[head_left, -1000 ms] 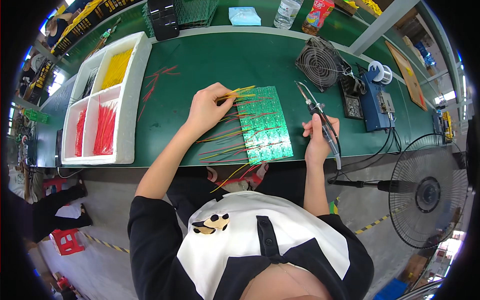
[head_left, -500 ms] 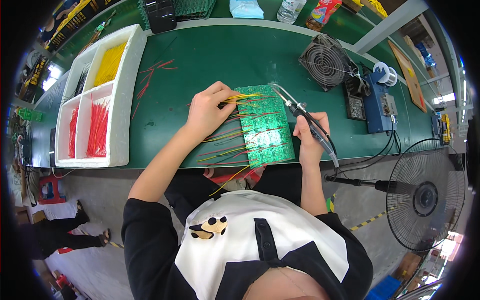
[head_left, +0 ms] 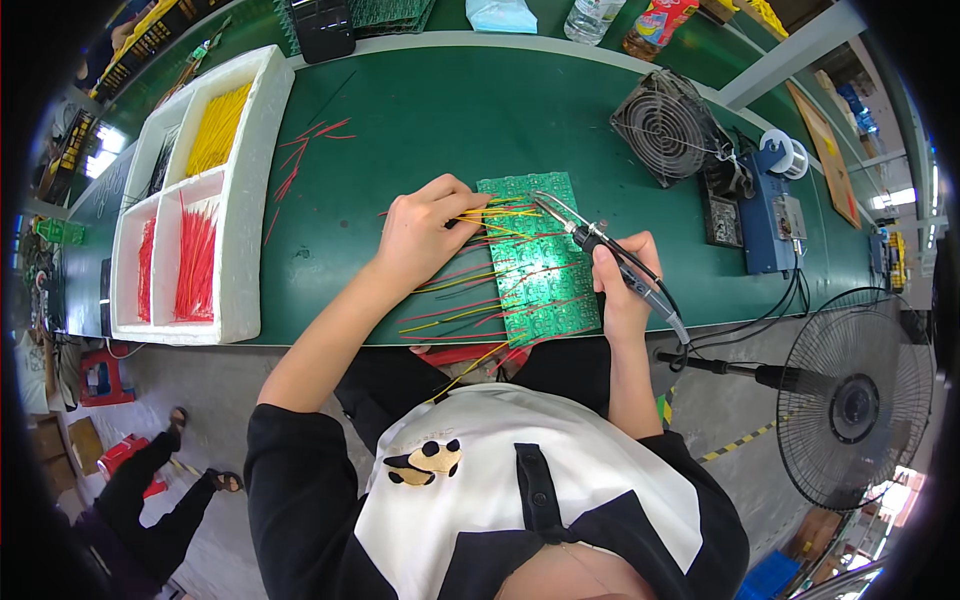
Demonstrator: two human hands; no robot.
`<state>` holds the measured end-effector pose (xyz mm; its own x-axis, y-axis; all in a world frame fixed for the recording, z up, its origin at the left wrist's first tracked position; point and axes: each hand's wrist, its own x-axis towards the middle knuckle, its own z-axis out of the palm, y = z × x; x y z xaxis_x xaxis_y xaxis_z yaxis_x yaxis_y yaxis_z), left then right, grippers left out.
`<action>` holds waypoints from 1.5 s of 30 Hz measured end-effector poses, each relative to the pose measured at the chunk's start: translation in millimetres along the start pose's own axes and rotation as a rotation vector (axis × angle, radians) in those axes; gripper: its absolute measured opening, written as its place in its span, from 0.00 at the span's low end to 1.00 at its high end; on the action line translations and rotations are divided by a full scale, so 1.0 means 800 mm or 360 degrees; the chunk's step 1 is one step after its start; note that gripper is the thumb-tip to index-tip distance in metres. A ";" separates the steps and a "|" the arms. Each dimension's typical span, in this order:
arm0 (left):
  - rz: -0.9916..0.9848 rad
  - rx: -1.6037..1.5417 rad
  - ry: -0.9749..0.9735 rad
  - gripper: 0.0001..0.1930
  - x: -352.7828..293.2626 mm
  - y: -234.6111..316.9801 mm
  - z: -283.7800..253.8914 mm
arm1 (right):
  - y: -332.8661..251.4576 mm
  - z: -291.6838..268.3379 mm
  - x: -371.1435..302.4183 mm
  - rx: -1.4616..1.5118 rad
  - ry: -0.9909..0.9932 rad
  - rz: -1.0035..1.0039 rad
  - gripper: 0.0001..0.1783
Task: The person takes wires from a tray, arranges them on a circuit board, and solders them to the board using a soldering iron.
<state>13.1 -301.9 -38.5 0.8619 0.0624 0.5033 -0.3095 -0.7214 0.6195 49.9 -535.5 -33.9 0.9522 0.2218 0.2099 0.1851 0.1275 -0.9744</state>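
A green circuit board panel [head_left: 560, 318] lies on the bench, with red, yellow and dark wires fanning out past its left edge. My left hand [head_left: 425, 228] is at the panel's upper left, thumb and fingers pinched on yellow wires [head_left: 508, 212] that reach over the board. From the right, my right hand [head_left: 628, 285] grips a soldering iron [head_left: 586, 238] with a thin metal tube running along its front. Its tip is over the upper part of the panel, close to the yellow wire ends; whether it touches them I cannot tell.
A white foam tray [head_left: 270, 130] at the left holds yellow, red and dark wires in compartments. Loose red wires [head_left: 290, 170] lie beside it. At the right are a small metal-grilled fan [head_left: 660, 125], a blue solder feeder [head_left: 765, 215] and a large standing fan [head_left: 855, 400].
The soldering iron's tip has moved slightly left and down, in over the board near the yellow wires. The view has shifted a little. A person at the lower left has moved.
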 end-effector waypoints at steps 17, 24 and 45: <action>0.0031 0.0078 0.0063 0.09 -0.002 -0.004 0.004 | 0.004 -0.004 -0.002 -0.0050 0.0011 -0.0035 0.11; 0.0047 0.0124 0.0043 0.08 -0.004 -0.002 0.005 | 0.003 -0.009 -0.007 0.0223 0.0285 -0.0116 0.11; -0.0104 0.0254 0.0236 0.08 -0.006 0.071 -0.052 | 0.003 -0.044 -0.017 0.0221 0.0633 -0.0064 0.09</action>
<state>-25.2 -314.5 19.0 0.8060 0.2049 0.5553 -0.1770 -0.8118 0.5564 46.2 -572.6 -41.6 0.9695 -0.1730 0.1738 0.2156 0.2635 -0.9402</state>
